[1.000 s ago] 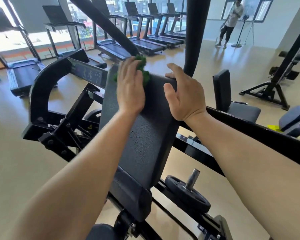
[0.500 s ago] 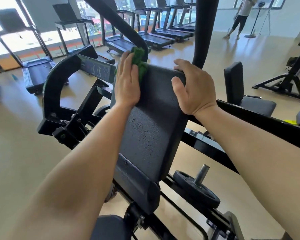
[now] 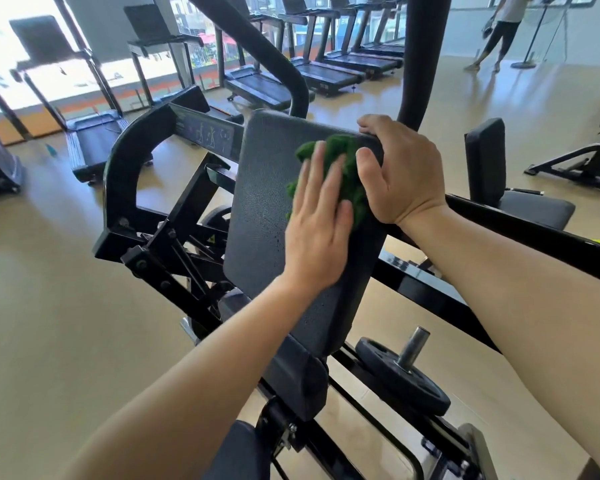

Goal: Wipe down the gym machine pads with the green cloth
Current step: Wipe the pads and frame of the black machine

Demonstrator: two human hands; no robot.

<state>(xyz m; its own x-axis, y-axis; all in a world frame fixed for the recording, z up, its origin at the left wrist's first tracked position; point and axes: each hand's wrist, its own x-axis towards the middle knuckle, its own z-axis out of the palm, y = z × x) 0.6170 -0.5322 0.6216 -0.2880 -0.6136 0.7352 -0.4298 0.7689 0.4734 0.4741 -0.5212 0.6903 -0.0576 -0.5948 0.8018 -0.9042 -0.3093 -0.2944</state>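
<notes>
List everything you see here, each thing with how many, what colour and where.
textured padded back pad: one, dark grey, centre of the machine
crumpled green cloth: one, green, on the pad's upper right
steel machine frame: one, black, left of the pad
round weight plate: one, black, lower right, on a peg
padded seat: one, dark grey, far right
treadmills: several, black, along the windows
standing person: one, white top, far top right
left hand: one, flat on the cloth
right hand: one, grips the pad's top right edge
</notes>
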